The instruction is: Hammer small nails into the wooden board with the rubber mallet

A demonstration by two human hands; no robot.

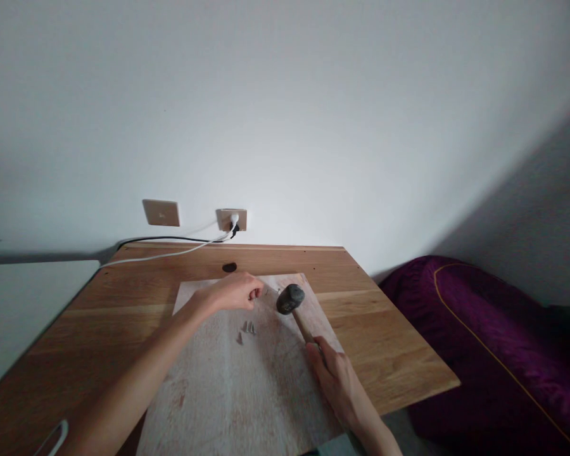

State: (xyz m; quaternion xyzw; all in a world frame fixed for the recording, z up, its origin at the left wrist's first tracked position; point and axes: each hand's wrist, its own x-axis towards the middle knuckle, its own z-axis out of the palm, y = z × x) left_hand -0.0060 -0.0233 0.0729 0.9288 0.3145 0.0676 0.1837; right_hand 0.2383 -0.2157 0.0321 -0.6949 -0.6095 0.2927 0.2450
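My right hand is wrapped round the wooden handle of a rubber mallet. Its dark head is raised over the far right part of a whitish, worn board. My left hand is closed above the far part of the board, left of the mallet head. Whatever its curled fingers may hold is hidden. Just right of those fingers, small thin nails or screws appear at the board's far end. Several more small metal screws or nails stand or lie in a group near the board's middle.
The board lies on a wooden table against a white wall. A round hole is near the table's back edge. White and black cables run left from a wall socket. A purple cloth-covered item stands at the right.
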